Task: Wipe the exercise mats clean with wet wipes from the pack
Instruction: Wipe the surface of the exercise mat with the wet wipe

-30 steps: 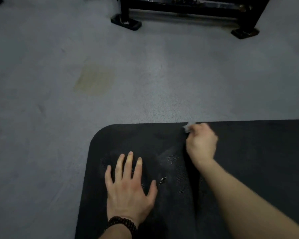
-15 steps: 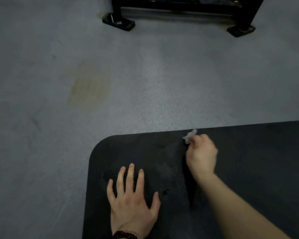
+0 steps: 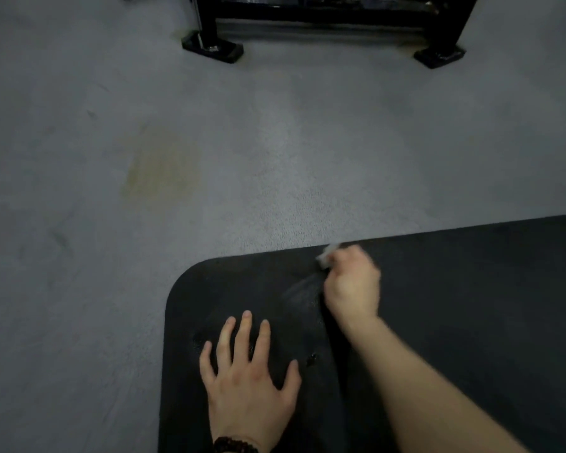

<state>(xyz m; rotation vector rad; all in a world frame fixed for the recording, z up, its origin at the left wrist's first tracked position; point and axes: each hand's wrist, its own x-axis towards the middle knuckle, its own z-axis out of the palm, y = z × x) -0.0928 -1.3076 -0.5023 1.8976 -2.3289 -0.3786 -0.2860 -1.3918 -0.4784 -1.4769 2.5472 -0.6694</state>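
Observation:
A black exercise mat (image 3: 471, 305) lies on the grey floor, its rounded corner at the lower middle. My left hand (image 3: 245, 377) rests flat on the mat near that corner, fingers spread. My right hand (image 3: 353, 282) is curled round a small crumpled white wet wipe (image 3: 327, 255) and holds it against the mat close to the far edge. A faint damp streak shows on the mat just left of the right hand. The wipe pack is not in view.
Grey carpeted floor (image 3: 275, 142) stretches ahead, with a yellowish stain (image 3: 160, 168) at the left. A black metal equipment frame (image 3: 324, 18) with two feet stands at the top. A small dark speck (image 3: 311, 359) lies on the mat between my hands.
My right hand with the wipe has shifted slightly along the mat's far edge and is motion-blurred. The view has tilted a little. My left hand stays flat on the mat.

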